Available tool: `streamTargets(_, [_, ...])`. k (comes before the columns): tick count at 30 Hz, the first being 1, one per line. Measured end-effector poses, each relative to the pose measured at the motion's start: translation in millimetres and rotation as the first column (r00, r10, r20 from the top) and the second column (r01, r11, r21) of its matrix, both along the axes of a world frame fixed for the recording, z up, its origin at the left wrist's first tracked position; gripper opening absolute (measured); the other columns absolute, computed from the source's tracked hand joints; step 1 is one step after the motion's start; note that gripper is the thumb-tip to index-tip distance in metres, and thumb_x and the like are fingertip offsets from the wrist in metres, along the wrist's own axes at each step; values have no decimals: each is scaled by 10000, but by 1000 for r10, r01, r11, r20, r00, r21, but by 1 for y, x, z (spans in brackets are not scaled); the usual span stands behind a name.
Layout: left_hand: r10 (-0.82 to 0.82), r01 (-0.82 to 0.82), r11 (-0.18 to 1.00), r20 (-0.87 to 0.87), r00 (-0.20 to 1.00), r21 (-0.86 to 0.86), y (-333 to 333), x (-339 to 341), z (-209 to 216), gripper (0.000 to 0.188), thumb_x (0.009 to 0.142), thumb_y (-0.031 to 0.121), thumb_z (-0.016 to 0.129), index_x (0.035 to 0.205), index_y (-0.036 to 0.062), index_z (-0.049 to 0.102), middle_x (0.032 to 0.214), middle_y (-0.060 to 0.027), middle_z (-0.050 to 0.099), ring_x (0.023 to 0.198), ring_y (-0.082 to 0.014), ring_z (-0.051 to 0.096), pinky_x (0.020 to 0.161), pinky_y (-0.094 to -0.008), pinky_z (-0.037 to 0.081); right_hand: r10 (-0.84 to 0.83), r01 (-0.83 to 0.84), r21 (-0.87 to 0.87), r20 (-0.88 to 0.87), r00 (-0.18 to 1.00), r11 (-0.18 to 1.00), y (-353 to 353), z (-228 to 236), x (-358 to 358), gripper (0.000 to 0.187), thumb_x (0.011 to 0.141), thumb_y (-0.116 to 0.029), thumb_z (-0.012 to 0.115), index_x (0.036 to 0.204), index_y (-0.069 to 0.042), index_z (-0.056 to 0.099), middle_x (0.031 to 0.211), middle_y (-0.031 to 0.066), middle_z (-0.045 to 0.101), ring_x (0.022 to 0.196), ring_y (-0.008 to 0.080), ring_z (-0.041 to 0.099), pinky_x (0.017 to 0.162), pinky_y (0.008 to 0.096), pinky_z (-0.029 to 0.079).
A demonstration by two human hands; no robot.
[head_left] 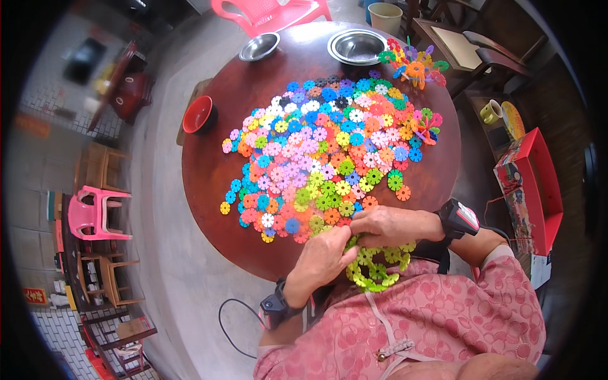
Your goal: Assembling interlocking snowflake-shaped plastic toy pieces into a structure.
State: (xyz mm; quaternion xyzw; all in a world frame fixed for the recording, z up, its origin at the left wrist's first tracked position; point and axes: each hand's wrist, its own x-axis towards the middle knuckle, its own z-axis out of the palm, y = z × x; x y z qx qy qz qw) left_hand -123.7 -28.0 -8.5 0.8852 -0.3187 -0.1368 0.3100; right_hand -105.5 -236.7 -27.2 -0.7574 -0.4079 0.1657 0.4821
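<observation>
- Seated close at a round red-brown table (215, 171), in a pink patterned top (443, 316).
- Covered over much of the tabletop with a loose spread of notched discs (316, 152), in pink, blue, green, orange, yellow and white.
- Flanked past the far edge by a pink plastic chair (272, 16), and off to the right by an open red box (544, 190).
- Working with left hand (323, 256) and right hand (396, 226) brought together at the near edge, fingers bent and gathered, pinching the top of the green linked discs (378, 271); impossible to tell which disc, with fingertips partly hidden.
- Hanging below the right hand, in front of the top, in a rounded, openwork form.
- Set near the far edge with nested metal bowls (358, 47), and near the left edge with a red bowl (199, 113).
- Placed right of the nested bowls, in a multicoloured flower-like cluster (415, 69).
- Strapped at both wrists with dark devices (460, 220).
</observation>
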Motion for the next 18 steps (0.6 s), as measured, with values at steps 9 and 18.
streamTargets(9, [281, -268, 947, 53, 958, -175, 8, 16, 9, 155, 809, 98, 630, 950, 57, 578, 906, -151, 599, 823, -355, 600, 706, -412, 474, -117, 117, 8, 48, 992, 993, -7, -7, 11, 206, 787, -91, 615, 979, -26, 581, 890, 148, 553, 833, 331, 588, 715, 414, 472])
streamTargets(18, [415, -386, 898, 115, 903, -211, 21, 23, -28, 513, 822, 74, 638, 1298, 26, 450, 1197, -221, 467, 1157, -386, 463, 954, -426, 397, -234, 255, 185, -129, 964, 949, -1, -26, 14, 196, 801, -100, 659, 983, -45, 610, 848, 124, 589, 793, 244, 595, 687, 357, 474])
